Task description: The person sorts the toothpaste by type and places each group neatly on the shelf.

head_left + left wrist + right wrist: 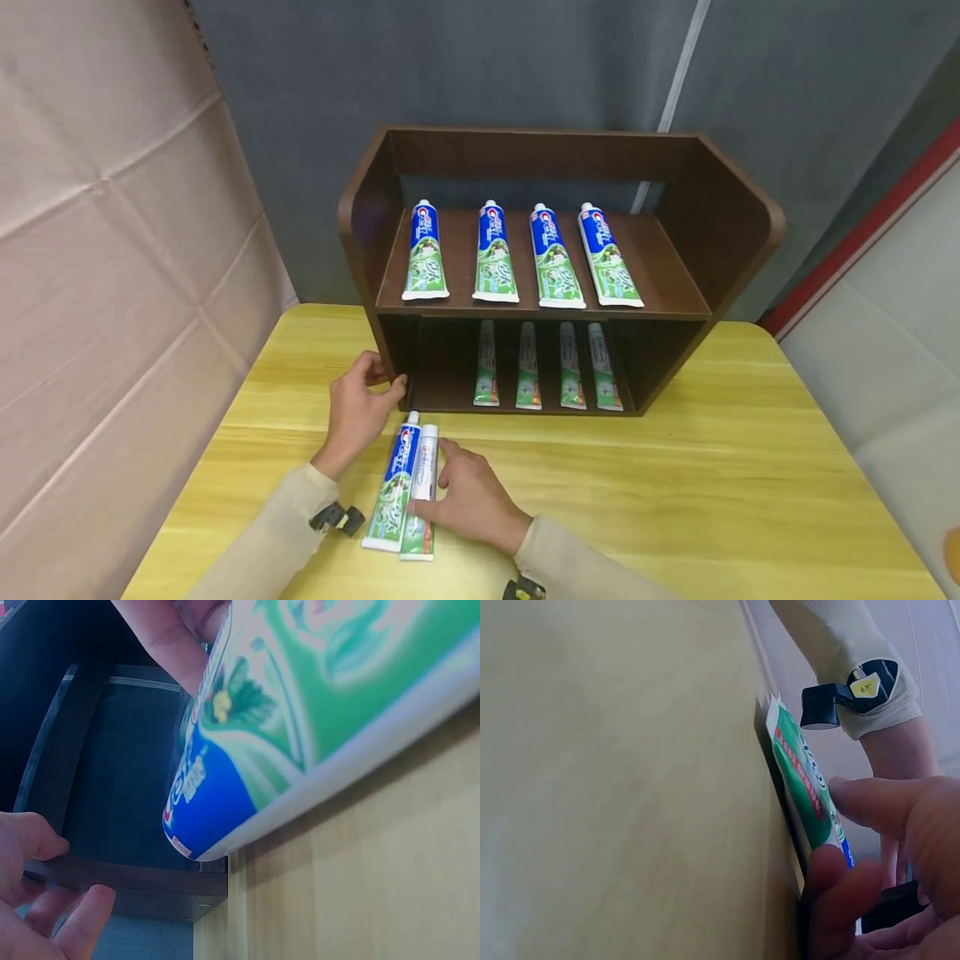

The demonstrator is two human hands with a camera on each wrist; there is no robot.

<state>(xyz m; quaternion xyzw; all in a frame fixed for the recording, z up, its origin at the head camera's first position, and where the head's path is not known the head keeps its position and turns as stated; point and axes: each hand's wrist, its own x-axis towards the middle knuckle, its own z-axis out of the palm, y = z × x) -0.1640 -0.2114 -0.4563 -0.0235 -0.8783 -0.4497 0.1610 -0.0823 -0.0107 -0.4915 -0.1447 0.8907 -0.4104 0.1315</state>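
Observation:
My left hand point(358, 412) grips the front edge of the left side panel of a dark brown two-tier shelf point(378, 342). In the left wrist view its thumb and fingers point(88, 919) lie on either side of that panel. On the table in front, my right hand point(476, 498) holds a white and green toothpaste tube point(426, 467) between thumb and fingers. A blue and green toothpaste tube point(395, 483) lies directly against its left side. From the right wrist view, the thumb point(877, 802) reaches over the tubes, and curled fingers partly hide them.
Several blue and green tubes point(495, 258) lie in a row on the upper tier. Several grey-green tubes point(528, 367) line the lower tier, towards its right. The shelf stands at the back of a yellow wooden table point(675, 500), before a dark grey panel point(315, 167).

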